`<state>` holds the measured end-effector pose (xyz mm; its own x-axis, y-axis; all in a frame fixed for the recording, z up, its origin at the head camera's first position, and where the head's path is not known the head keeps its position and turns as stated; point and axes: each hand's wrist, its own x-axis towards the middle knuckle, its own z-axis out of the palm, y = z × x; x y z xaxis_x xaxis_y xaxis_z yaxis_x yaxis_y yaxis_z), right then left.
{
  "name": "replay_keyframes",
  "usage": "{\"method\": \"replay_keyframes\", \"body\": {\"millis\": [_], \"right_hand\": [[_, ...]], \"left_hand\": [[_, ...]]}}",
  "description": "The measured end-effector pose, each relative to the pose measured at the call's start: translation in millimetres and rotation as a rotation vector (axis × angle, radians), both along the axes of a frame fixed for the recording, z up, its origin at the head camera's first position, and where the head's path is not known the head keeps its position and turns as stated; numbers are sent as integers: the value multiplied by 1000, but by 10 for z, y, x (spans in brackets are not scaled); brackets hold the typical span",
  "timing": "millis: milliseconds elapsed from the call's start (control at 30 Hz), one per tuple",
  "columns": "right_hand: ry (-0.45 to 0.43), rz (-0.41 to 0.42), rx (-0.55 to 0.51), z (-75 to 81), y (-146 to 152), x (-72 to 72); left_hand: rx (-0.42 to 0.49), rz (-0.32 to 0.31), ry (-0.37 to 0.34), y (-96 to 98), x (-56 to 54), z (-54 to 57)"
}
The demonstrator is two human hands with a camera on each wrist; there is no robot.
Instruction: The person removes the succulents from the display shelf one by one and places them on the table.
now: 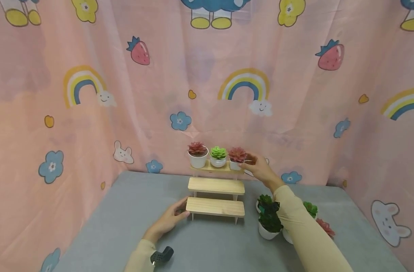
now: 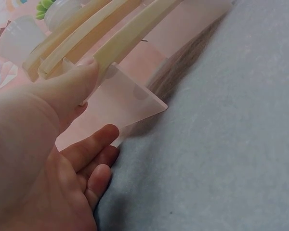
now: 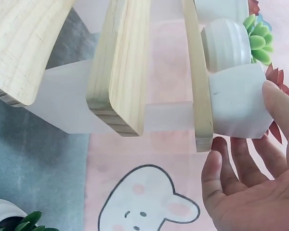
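A three-tier display stand has wooden shelves [image 1: 215,207] and translucent side legs [image 2: 120,103]. My left hand [image 1: 171,217] holds the left end of its lowest shelf, thumb against the board's edge and other fingers beside the leg. At the top tier's right end, my right hand [image 1: 259,168] grips a red succulent in a white pot [image 3: 238,103]. Its thumb lies at the pot's rim and its fingers are behind; the pot's base meets the top board [image 3: 200,86]. A green succulent [image 1: 218,155] and another red succulent [image 1: 197,154] stand to the left on that tier.
Right of the stand, several more potted succulents [image 1: 269,223] stand on the grey table [image 1: 142,196], partly hidden by my right sleeve [image 1: 300,223]. A pink patterned curtain [image 1: 152,105] hangs directly behind the table.
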<state>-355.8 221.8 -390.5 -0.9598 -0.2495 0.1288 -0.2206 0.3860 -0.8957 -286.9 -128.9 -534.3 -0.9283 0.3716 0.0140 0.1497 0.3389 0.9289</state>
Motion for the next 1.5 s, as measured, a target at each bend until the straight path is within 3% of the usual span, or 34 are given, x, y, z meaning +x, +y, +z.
{"method": "replay_keyframes", "body": {"millis": [167, 333, 600, 700, 933, 1200, 1500], "right_hand": [[-10, -30, 7, 17, -26, -19], [-17, -36, 11, 27, -32, 26], [55, -60, 35, 105, 84, 209], [77, -39, 40, 102, 121, 274], [89, -76, 37, 65, 203, 414], [103, -27, 3, 47, 237, 586], [175, 42, -40, 5, 280, 771]], "left_hand": [[-15, 3, -2, -12, -7, 53], [-26, 4, -12, -33, -2, 39], [-3, -2, -4, -6, -30, 15], [-1, 4, -13, -7, -18, 13], [3, -3, -11, 27, -16, 31], [6, -7, -7, 43, 36, 67], [3, -6, -7, -5, 14, 18]]}}
